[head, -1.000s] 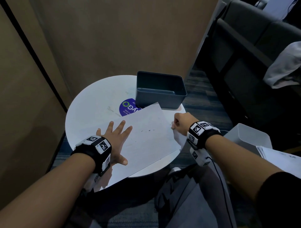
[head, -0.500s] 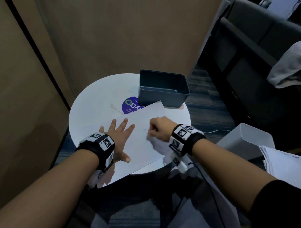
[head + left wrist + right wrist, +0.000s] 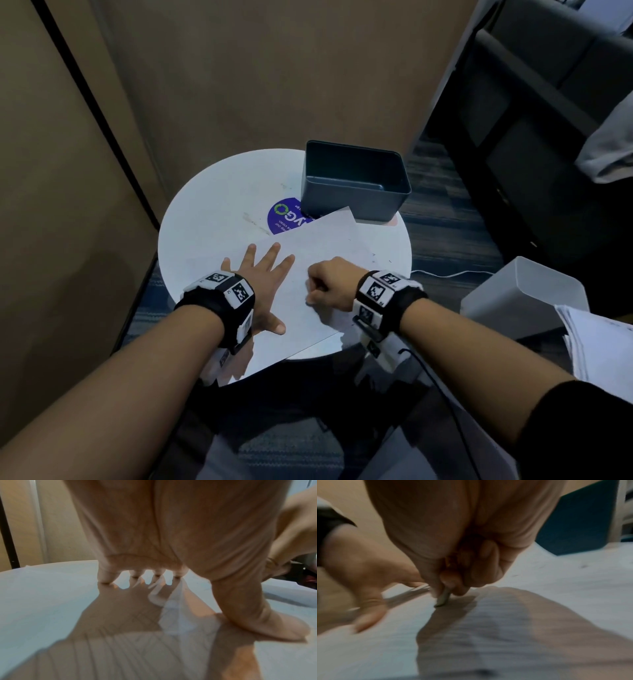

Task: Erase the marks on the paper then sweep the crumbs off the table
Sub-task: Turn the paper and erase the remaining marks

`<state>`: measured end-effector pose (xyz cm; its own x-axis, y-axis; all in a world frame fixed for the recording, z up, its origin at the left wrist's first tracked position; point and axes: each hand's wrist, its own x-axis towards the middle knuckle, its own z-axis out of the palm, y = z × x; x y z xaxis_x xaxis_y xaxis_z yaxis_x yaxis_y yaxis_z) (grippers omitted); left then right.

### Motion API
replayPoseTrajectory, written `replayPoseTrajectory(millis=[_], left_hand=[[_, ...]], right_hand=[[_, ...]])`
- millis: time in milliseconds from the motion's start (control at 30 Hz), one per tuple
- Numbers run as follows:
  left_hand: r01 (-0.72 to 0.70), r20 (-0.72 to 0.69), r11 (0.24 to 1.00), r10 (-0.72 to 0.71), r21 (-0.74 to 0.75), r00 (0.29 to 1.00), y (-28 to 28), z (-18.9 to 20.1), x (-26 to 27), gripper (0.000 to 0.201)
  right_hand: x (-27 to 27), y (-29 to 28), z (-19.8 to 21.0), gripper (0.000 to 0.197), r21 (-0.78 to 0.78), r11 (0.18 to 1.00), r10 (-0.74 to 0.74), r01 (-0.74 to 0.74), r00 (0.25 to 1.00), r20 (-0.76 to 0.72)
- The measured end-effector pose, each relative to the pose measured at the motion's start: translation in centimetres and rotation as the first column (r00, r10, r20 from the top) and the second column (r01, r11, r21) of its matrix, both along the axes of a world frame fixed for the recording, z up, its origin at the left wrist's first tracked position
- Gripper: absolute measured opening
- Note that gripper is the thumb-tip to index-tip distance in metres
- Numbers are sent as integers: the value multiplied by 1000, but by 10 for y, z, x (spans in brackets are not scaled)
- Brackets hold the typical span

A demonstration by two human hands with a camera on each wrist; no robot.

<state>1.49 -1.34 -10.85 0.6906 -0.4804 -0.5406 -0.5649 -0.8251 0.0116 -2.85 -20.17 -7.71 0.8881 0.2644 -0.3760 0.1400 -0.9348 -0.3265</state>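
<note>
Our right fingers (image 3: pixel 453 580) pinch an eraser (image 3: pixel 443 599) on the paper (image 3: pixel 308 322); our left hand (image 3: pixel 263 284), at centre frame, presses flat beside it.

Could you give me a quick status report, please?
Left hand flat on paper. Right hand pinches eraser against it. Grey bin at paper's far corner.

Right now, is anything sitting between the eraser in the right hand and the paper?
Nothing visible. The right hand pinches the eraser, whose tip already meets the paper. The left hand presses the sheet flat beside it, not under it.
</note>
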Motion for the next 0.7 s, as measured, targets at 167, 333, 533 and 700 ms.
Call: replayPoseTrajectory(millis=[167, 333, 533, 700], left_hand=[[-8, -16, 1000, 8, -7, 1000, 1, -1, -1, 135], [-8, 11, 1000, 8, -28, 1000, 1, 0, -3, 133], [-23, -31, 1000, 23, -21, 999, 1, 2, -3, 133], [-19, -19, 1000, 18, -15, 1000, 2, 1, -1, 134]], right_hand=[[7, -44, 10, 25, -135, 980, -138, 143, 989, 44], [3, 7, -3, 19, 52, 997, -51, 49, 998, 45], [5, -56, 0, 34, -113, 973, -203, 203, 979, 13], [6, -40, 12, 20, -66, 983, -166, 171, 982, 86]])
